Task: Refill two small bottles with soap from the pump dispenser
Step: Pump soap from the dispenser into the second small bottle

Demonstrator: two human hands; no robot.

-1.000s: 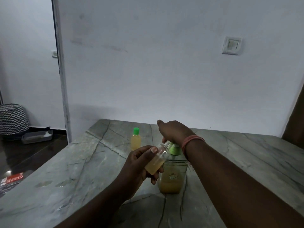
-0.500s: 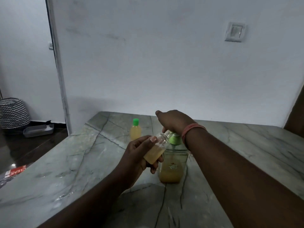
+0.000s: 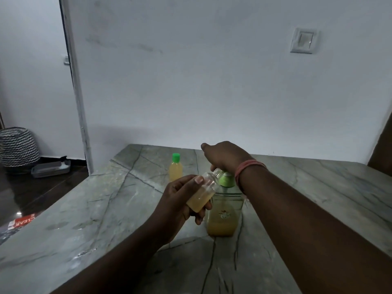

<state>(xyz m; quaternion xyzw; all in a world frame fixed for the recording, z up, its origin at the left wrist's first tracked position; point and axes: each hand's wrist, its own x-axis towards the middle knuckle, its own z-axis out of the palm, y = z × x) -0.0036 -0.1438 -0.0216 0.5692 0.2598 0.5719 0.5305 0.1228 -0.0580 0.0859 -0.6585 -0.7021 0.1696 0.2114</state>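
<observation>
The right hand (image 3: 226,159) lies over the top of the pump dispenser (image 3: 224,211) and hides the pump head and spout; only the green collar shows beneath it. Its fingers curl down out of sight, so I cannot tell how its grip sits on the pump. A pink band (image 3: 247,169) circles that wrist. The left hand (image 3: 180,205) has its grip wrapped around the open small bottle (image 3: 202,193), thumb pressed on the near side, fingers folded behind. The bottle tilts with its uncapped neck up against the pump head, just under the right hand; whether the neck touches the spout is hidden. Yellowish soap fills roughly its lower half. The dispenser stands upright on the bench (image 3: 106,209), with orange-yellow soap only in its bottom part; the label on its front is too small to read. The second small bottle (image 3: 175,170) stands upright farther back, well apart from the hands, with a green cap on and pale yellow liquid nearly to the top.

The bench is grey-green stone with dark veins and meets a plain white wall that carries a light switch (image 3: 304,43). At the left, beyond a wall edge, a dark glossy floor holds a zigzag-patterned basket (image 3: 18,146) and a flat clear container (image 3: 51,168). A red printed item (image 3: 20,222) is cut off by the bench edge.
</observation>
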